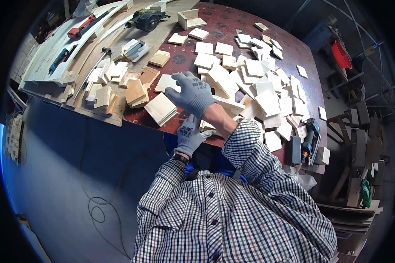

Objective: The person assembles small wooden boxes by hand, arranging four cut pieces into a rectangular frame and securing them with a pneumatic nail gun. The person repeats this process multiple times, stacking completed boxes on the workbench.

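My right hand [191, 92], in a grey glove, reaches left over the near edge of the table with thumb and forefinger apart. Nothing shows between them. Just beyond its fingertips lies a flat pale wood block [164, 82]; a small stack of square wood pieces [160, 109] sits below them at the edge. My left hand [191, 135], also gloved, is at the table's front edge beneath my right wrist, its fingers stretched forward and thumb out to the side. A pale wood block [205, 125] lies beside its thumb, partly hidden by my right arm.
A large heap of wood blocks [267, 98] covers the red table [180, 57]. On the right are a power tool [310, 138] and a dark box [293, 150]. A hammer [105, 51], a circular saw [147, 19] and a red tool [81, 27] lie left; a cable [96, 204] crosses the floor.
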`<state>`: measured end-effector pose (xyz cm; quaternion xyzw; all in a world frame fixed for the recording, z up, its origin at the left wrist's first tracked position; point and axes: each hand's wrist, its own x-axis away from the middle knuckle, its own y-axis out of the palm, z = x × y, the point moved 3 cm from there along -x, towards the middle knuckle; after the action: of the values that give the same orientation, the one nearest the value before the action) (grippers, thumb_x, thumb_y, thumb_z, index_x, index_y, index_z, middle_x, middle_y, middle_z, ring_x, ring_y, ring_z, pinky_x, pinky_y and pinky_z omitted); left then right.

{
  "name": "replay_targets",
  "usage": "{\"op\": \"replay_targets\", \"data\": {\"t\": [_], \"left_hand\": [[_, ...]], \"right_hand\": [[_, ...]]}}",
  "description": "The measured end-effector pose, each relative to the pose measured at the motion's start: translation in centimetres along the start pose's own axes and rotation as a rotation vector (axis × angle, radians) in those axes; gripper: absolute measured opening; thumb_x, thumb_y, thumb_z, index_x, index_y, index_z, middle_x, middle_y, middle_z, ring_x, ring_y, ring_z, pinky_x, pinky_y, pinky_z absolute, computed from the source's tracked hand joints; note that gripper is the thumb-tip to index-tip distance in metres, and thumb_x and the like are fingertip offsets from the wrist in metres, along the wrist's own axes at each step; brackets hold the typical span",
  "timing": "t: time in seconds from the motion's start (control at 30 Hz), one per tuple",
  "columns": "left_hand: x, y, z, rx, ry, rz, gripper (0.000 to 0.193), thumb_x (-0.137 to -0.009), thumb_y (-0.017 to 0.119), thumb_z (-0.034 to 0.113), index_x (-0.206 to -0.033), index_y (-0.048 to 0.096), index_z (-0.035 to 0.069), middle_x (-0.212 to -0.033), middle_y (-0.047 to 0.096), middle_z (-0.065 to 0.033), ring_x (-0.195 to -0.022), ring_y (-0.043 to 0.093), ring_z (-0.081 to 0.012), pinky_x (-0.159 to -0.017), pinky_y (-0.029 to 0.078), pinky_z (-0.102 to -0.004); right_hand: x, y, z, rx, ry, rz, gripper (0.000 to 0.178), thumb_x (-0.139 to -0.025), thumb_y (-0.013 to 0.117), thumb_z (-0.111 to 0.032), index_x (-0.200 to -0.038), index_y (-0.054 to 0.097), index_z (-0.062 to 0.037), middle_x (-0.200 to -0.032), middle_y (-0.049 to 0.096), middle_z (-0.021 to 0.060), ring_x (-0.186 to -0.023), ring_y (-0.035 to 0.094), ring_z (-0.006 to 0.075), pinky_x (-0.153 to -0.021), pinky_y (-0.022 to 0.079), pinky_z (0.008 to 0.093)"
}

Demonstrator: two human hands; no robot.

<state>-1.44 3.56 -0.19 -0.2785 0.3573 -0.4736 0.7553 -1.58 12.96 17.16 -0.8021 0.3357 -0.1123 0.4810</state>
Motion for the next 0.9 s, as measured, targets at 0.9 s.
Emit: {"op": "replay_targets", "data": {"t": [0.9], "left_hand": [[-1.0, -1.9, 1.6, 0.01, 0.09, 0.008, 0.071, -0.072, 0.096, 0.045, -0.117, 0.065, 0.0, -0.101, 0.071, -0.0154, -0.085, 0.072, -0.0342, -0.076, 0.059, -0.0401]], "right_hand": [[18.6, 3.7, 14.5, 0.333, 0.121, 0.231, 0.03, -0.088, 0.072, -0.033, -0.102, 0.069, -0.0063, -0.099, 0.061, 0.0083, -0.092, 0.062, 0.0255, -0.08, 0.047, 0.0405]]}}
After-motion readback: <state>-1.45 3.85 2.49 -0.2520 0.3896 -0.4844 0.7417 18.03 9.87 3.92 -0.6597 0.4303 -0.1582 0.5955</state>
